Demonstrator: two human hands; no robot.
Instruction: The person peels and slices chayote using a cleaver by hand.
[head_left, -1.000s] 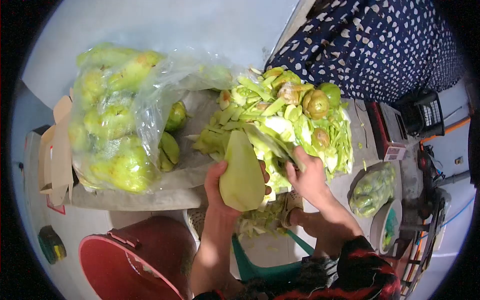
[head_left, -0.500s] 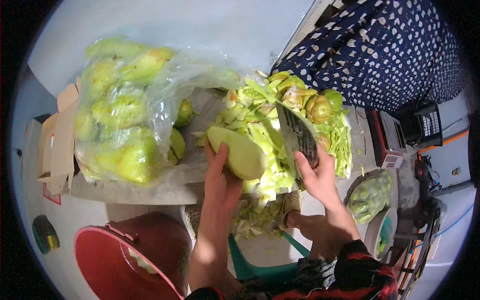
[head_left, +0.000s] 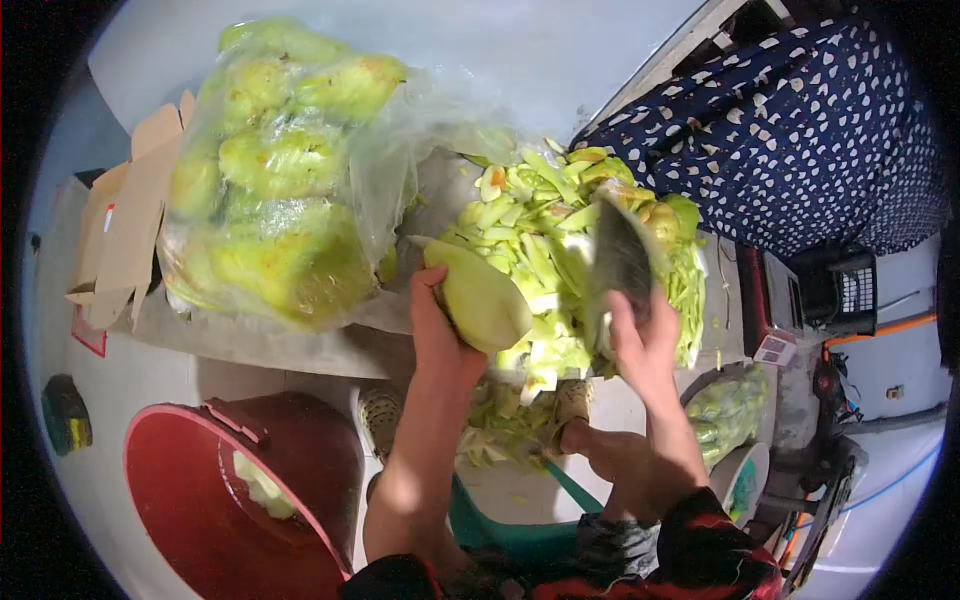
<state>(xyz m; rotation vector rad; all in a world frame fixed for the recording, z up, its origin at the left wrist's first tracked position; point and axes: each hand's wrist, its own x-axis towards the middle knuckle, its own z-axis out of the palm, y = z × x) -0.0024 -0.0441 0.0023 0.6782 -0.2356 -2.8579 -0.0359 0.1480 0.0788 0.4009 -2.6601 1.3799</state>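
My left hand [head_left: 440,325] grips a pale, peeled fruit [head_left: 478,298] that looks like a large green mango, its narrow end up and left. In my right hand [head_left: 645,335] is a knife [head_left: 622,250] with a broad dark blade pointing up and away; it is blurred by motion, and its handle is mostly hidden by my fingers. The blade stands apart from the fruit, to its right. Beneath both hands spreads a pile of green peelings [head_left: 545,235] on the table. A few whole or partly cut fruits [head_left: 680,213] lie at the pile's back right.
A clear plastic bag [head_left: 285,170] full of green fruit lies left on the table [head_left: 270,345], beside an open cardboard box [head_left: 125,230]. Below stands a red bucket [head_left: 290,440] with something pale inside. A scale [head_left: 768,300] and another fruit bag [head_left: 730,410] are at the right.
The view has shifted, so the table and bag sit higher. The knife has tilted more upright and blurred. Both hands keep their holds, and the fruit has turned slightly.
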